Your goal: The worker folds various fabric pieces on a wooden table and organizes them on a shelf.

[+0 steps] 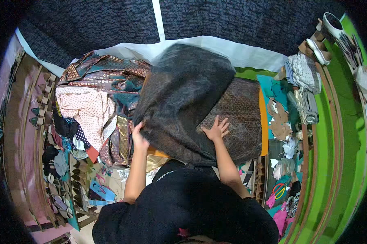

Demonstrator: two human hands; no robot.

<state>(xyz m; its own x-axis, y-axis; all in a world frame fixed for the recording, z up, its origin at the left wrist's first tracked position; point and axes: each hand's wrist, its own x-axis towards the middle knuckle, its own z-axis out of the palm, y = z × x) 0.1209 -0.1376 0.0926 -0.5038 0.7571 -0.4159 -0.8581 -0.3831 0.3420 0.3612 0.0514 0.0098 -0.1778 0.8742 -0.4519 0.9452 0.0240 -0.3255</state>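
The draped sheet point(183, 89) is smoky blackish brown; the flat sheet point(242, 116), brown with a fine, scaly pattern. The side strip point(264, 126) is orange. Reddish dots speckle the whitish cloth point(86, 110), coppery roundels meet teal on the bunched fabric point(124, 81), and white polka dots stud the navy cloth point(80, 136). The dark curtain point(232, 22) bears paler scrolls.

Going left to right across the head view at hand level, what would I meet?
Pale dotted cloth → left hand → right hand → orange strip → brown scraps → folded grey cloth → green surface.
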